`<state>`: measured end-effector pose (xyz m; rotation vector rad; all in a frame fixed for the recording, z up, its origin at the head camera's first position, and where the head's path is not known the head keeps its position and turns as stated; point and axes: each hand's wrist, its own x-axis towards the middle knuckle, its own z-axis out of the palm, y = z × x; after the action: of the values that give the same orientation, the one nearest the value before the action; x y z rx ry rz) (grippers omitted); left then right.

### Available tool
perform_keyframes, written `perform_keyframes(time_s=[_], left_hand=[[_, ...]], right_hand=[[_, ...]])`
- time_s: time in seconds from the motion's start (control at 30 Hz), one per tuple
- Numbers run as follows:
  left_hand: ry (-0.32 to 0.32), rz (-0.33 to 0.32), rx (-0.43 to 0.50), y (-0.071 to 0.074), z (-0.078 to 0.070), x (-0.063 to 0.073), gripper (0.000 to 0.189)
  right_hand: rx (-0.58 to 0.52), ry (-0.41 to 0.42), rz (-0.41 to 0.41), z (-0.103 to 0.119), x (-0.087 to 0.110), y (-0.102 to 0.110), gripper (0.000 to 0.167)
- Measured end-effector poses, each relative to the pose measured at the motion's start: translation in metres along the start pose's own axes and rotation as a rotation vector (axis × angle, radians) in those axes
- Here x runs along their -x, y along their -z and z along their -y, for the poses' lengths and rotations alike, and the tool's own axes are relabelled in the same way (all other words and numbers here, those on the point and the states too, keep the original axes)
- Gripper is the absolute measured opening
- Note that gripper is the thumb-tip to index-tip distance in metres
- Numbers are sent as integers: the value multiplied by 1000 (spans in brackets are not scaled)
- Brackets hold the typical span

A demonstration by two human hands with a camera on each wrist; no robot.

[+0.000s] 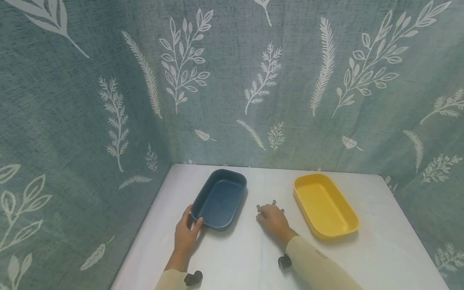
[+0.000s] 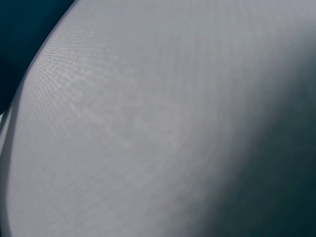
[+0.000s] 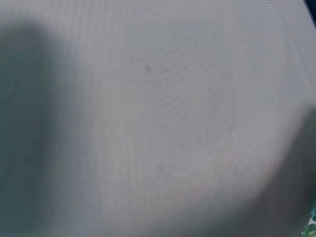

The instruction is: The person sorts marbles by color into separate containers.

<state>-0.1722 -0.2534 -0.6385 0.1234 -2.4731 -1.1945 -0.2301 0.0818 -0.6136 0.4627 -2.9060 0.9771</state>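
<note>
A deep blue rectangular tray [image 1: 221, 203] with rounded corners lies left of centre in the head view. My left hand [image 1: 185, 237] grips its near-left corner, thumb at the near rim and fingers along the left side. Right of that tray, my right hand [image 1: 274, 220] is low over the table with its fingers bent down among several small greenish glass marbles [image 1: 274, 202]. I cannot tell whether a marble is between its fingertips. At the lower right corner of the right wrist view, a clear green marble [image 3: 310, 230] shows partly.
A yellow tray [image 1: 326, 205] of similar shape stands to the right of my right hand. Both trays rest on a white-covered table [image 1: 239, 257]. Green-grey curtains [image 1: 232, 100] with white leaf prints rise behind the table and along its sides.
</note>
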Motion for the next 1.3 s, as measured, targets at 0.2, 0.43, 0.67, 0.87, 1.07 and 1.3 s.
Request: perform_keyframes(time_s=[0.2, 0.43, 0.67, 0.87, 1.07, 1.3], left_hand=[[12, 6, 0, -1, 0, 2, 70], [21, 17, 4, -1, 1, 2, 70], [27, 3, -2, -1, -2, 2, 69], [17, 5, 3, 0, -3, 2, 69], [26, 5, -3, -1, -1, 2, 69], [21, 11, 15, -1, -2, 2, 69]], right_hand=[[26, -8, 10, 0, -2, -5, 20], [62, 23, 17, 1, -3, -6, 17], [71, 31, 19, 2, -1, -6, 17], [65, 39, 9, 3, -1, -3, 18], [13, 21, -1, 7, 1, 3, 19], [-3, 67, -47, 17, -1, 8, 16]])
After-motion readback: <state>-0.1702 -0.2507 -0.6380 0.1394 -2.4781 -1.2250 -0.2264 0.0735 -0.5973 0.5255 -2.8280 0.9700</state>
